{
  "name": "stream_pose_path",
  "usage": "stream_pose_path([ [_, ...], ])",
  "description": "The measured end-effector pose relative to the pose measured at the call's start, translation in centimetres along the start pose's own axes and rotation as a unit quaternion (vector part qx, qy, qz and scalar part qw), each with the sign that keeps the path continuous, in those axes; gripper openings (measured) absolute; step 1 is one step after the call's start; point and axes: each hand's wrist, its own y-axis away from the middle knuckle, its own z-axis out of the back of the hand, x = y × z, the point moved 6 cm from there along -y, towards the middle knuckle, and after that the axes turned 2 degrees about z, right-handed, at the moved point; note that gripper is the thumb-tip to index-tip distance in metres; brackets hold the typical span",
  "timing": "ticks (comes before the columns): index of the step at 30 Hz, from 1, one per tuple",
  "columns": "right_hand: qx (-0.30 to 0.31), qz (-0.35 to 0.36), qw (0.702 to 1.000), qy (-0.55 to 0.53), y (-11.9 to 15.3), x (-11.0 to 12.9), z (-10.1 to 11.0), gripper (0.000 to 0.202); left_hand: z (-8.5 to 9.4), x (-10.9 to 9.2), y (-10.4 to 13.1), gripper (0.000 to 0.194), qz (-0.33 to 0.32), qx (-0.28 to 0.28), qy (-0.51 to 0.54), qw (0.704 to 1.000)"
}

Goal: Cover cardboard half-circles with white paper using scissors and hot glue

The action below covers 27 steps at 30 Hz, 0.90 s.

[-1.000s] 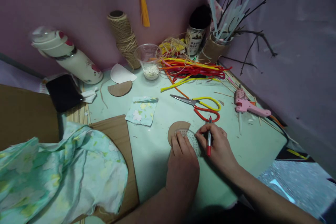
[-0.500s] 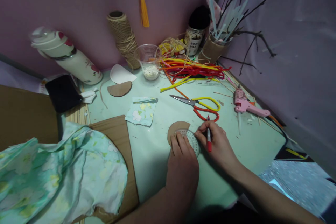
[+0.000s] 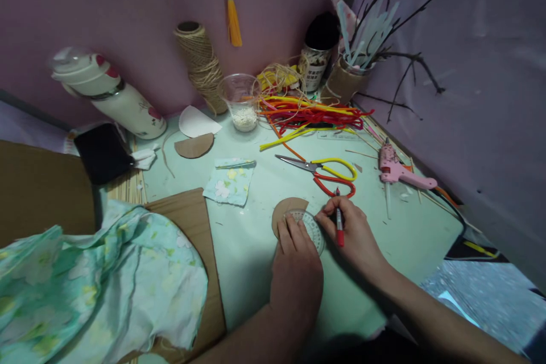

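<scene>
My left hand lies with its fingers stretched flat over a clear protractor and a piece of brown cardboard with a curved edge. The protractor partly overlaps the cardboard, and my fingers hide some of both. A red pen is held in my right hand, its barrel lying across the curled fingers. The thumb and index fingertip of that hand are closed together at the protractor's right edge. Just beyond it rest scissors with one yellow and one red handle.
Floral cloth covers a large cardboard sheet at left. A small cloth piece and a cardboard half-disc lie farther back. Behind stand a twine spool, a plastic cup and coloured strands. A pink glue gun rests at right.
Both hands keep almost the same place on the protractor and pen. Only the camera view has shifted very slightly.
</scene>
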Motion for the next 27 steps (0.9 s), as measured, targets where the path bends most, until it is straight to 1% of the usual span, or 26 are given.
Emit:
stream_pose_path([
  [6,0.028,0.039,0.996,0.081,0.42,0.73,0.45,0.008,-0.01,-0.04,-0.02,0.045,-0.005,0.001,-0.005,1.0],
  [9,0.032,0.044,0.995,0.089,0.55,0.7,0.47,0.008,0.13,0.12,0.01,0.046,0.007,-0.005,-0.011,1.0],
  [15,-0.001,0.024,0.999,0.037,0.38,0.44,0.44,0.02,0.58,-0.04,0.01,0.045,-0.013,-0.035,-0.02,0.999],
  [21,-0.009,0.006,1.0,0.006,0.32,0.11,0.42,0.021,0.42,-0.03,0.02,0.045,0.002,-0.031,-0.006,0.999],
  [27,-0.001,-0.004,1.0,0.0,0.27,0.03,0.35,0.022,0.87,0.07,-0.11,0.044,-0.028,-0.046,-0.023,0.998],
])
